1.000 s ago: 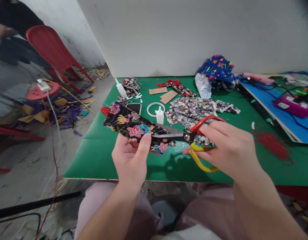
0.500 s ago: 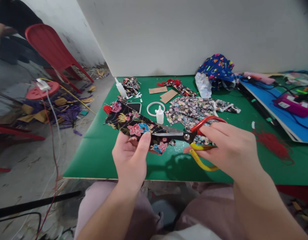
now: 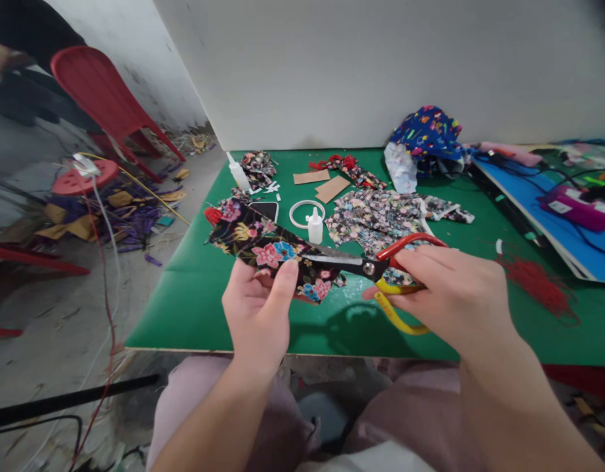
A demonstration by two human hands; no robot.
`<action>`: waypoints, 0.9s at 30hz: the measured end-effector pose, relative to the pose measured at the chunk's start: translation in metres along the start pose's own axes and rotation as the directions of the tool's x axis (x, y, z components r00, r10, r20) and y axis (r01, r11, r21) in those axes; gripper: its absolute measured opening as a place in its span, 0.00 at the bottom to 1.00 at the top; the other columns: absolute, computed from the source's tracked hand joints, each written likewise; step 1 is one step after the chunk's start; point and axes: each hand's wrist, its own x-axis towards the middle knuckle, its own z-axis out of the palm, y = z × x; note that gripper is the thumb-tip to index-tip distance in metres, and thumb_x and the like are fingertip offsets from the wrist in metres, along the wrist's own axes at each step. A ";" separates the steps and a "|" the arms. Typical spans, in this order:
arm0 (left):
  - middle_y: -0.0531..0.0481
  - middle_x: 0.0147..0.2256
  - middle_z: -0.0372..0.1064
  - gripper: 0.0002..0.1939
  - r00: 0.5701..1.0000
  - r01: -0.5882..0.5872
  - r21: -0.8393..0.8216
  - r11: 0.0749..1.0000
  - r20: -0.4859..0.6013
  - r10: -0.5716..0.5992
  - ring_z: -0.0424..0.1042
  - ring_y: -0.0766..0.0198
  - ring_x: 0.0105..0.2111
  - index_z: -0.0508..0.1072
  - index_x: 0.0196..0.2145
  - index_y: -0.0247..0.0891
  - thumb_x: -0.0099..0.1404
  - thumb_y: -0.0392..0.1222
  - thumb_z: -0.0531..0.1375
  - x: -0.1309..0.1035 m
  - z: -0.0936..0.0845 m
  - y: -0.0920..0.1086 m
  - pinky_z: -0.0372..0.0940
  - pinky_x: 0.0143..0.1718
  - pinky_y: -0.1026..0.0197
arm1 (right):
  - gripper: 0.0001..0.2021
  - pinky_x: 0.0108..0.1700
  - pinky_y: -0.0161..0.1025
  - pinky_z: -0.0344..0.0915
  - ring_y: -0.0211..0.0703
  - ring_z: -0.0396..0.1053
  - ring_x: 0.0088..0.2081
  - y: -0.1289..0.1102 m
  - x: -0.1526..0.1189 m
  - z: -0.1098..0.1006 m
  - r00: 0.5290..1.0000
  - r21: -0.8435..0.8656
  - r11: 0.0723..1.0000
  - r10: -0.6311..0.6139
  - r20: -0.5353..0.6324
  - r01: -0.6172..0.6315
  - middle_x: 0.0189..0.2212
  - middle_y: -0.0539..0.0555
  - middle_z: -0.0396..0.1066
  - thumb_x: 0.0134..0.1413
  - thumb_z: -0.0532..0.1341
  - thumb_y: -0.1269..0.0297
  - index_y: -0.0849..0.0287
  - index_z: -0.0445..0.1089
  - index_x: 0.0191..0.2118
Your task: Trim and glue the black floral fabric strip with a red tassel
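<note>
My left hand (image 3: pixel 260 305) pinches a black floral fabric piece (image 3: pixel 248 233) above the table's front half, thumb on top. A red bit shows at the fabric's left end. My right hand (image 3: pixel 454 295) is closed round scissors (image 3: pixel 368 267) with one red and one yellow handle. Their blades reach left over the fabric, close to my left thumb; whether cloth lies between them I cannot make out. Behind the fabric stand a small white bottle (image 3: pixel 314 228), a white ring (image 3: pixel 292 210) and a phone (image 3: pixel 265 210). Flowered cloth (image 3: pixel 366 213) lies beyond the scissors.
On the green table (image 3: pixel 184 301) are brown card pieces (image 3: pixel 331 189), a taller glue bottle (image 3: pixel 238 174), a blue patterned bundle (image 3: pixel 425 141), red threads (image 3: pixel 538 285) and a blue board (image 3: pixel 567 229) with a purple device (image 3: pixel 577 203). A red chair (image 3: pixel 93 92) and a person stand left.
Hands, fabric and scissors keep nearly the same pose. The whole view has shifted very slightly, and the scissor blades look a little closer together.
</note>
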 end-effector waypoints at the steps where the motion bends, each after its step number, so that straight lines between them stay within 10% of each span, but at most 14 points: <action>1: 0.55 0.31 0.72 0.08 1.000 0.004 0.003 1.000 0.000 -0.004 0.71 0.71 0.29 0.72 0.34 0.40 0.55 0.38 0.66 0.000 0.000 0.000 0.69 0.29 0.70 | 0.13 0.24 0.34 0.48 0.34 0.63 0.22 0.000 0.000 0.000 1.000 -0.001 1.000 0.003 0.002 -0.003 0.17 0.46 0.63 0.49 0.61 0.55 0.59 0.66 0.24; 27: 0.56 0.28 0.69 0.09 0.997 -0.065 0.078 0.995 -0.036 0.068 0.68 0.74 0.26 0.72 0.34 0.39 0.54 0.39 0.67 0.002 -0.003 -0.003 0.66 0.26 0.72 | 0.34 0.31 0.36 0.58 0.43 0.67 0.32 -0.001 0.000 0.004 0.980 0.076 0.996 0.037 0.198 -0.053 0.29 0.54 0.66 0.44 0.51 0.30 0.62 0.64 0.36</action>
